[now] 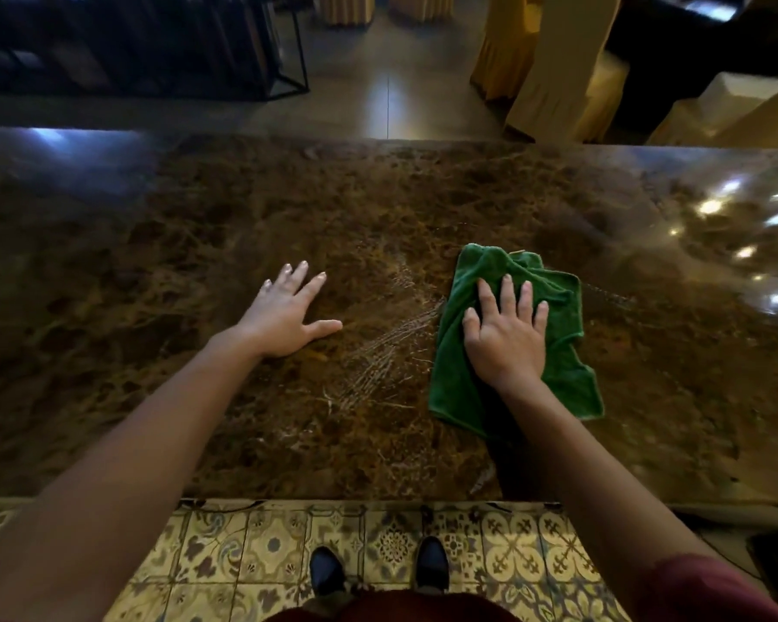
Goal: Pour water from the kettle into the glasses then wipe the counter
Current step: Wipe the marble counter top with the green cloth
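- wiping stage by the look of it: right hand (506, 336) lies flat on a green cloth (513, 343), fingers straight and spread, pressing it onto the brown marble counter (243, 208)
- left hand (288, 314) rests palm-down on the bare stone well to the left of the cloth, fingers splayed, holding nothing, looks like it's just bracing
- cloth is rumpled, sitting right of centre, a bit nearer the front edge than the back
- wet streaks (387, 347) shine on the stone between the two hands, just beside the cloth's left edge, so that patch probably still needs a pass
- kettle and glasses: nowhere in view, so can't tell from this whether the pouring got done. my guess is it did, since the cloth is out and there's water on the top
- what's left, i'd say: finish those streaks, maybe the far side too, glare makes it hard to judge
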`<state>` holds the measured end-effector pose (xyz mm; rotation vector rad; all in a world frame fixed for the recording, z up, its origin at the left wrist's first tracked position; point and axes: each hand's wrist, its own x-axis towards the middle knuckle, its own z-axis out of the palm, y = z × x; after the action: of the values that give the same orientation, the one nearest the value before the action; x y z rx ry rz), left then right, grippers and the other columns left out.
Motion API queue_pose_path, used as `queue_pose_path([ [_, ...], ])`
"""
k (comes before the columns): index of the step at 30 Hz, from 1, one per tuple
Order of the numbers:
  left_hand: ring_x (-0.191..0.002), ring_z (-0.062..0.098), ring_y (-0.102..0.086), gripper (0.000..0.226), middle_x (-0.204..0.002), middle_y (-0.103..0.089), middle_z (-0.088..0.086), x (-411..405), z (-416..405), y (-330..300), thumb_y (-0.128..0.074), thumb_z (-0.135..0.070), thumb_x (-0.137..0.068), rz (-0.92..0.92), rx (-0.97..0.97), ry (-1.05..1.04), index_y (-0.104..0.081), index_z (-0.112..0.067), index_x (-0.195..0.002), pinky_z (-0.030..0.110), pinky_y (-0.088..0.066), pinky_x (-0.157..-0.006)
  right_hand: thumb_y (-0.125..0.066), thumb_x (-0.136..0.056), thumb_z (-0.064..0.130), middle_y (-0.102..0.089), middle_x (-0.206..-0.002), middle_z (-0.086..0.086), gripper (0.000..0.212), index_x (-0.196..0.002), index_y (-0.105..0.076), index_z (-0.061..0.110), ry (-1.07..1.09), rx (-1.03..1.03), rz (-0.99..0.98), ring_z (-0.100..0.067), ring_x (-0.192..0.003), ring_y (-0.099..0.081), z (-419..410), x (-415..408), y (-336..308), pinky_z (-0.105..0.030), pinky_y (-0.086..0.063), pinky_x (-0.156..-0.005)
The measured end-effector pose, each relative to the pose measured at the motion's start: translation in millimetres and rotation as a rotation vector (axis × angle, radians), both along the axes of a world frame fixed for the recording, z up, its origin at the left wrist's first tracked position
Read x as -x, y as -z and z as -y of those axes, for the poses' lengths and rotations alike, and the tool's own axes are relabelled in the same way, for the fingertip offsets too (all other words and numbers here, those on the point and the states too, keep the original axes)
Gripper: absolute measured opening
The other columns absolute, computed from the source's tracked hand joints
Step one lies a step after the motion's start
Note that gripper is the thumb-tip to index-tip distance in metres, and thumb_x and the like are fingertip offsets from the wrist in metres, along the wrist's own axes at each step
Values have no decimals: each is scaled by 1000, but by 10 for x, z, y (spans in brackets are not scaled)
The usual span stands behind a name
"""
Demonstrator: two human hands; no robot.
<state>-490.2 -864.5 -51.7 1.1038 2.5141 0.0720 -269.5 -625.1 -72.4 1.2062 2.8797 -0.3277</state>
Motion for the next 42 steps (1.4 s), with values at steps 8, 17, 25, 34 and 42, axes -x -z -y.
queue_pose_path([
  [8, -157, 25, -8, 86, -171, -10, 3, 162, 25, -178, -46, -71, -93, -117, 34, 67, -18, -27, -162, 46, -17, -124, -30, -100, 59, -4, -175, -15, 76, -166, -19, 23, 117, 28, -70, -32, -162, 2, 70, 460, -23, -50, 1, -130],
  [17, -157, 23, 11, 98, -171, 10, 4, 409, 242, 5, -34, -78, -89, -77, 38, 49, 0, -24, -163, 48, 0, -127, -25, -100, 60, -6, -172, -25, 80, -166, -17, 14, 202, 11, -5, -40, -160, 2, 99, 905, -45, -52, 0, -130],
  [25, -155, 16, 15, 96, -171, 10, -2, 428, 346, 2, -31, -82, -86, -2, -49, 28, -4, -30, -162, 44, 3, -127, -25, -100, 58, -7, -171, -29, 81, -165, -19, 10, 46, 1, 1, -45, -159, -1, 179, 1779, -78, -55, -1, -129],
  [34, -157, 25, 5, 98, -171, -3, 6, 826, 2070, -156, -35, -80, -84, -82, -24, -472, -15, -25, -162, 51, -6, -125, -25, -102, 56, -8, -173, -21, 74, -166, -22, 19, -178, 7, -29, -36, -161, 0, 331, 2354, -45, -50, 0, -130],
  [42, -154, 20, 20, 97, -170, 13, -1, 847, 2605, 147, -26, -82, -85, -36, 30, -462, 0, -30, -162, 45, 8, -125, -25, -103, 57, -7, -174, -17, 72, -166, -21, 22, -311, -3, -20, -32, -162, 1, 699, 2624, -55, -48, 1, -130],
])
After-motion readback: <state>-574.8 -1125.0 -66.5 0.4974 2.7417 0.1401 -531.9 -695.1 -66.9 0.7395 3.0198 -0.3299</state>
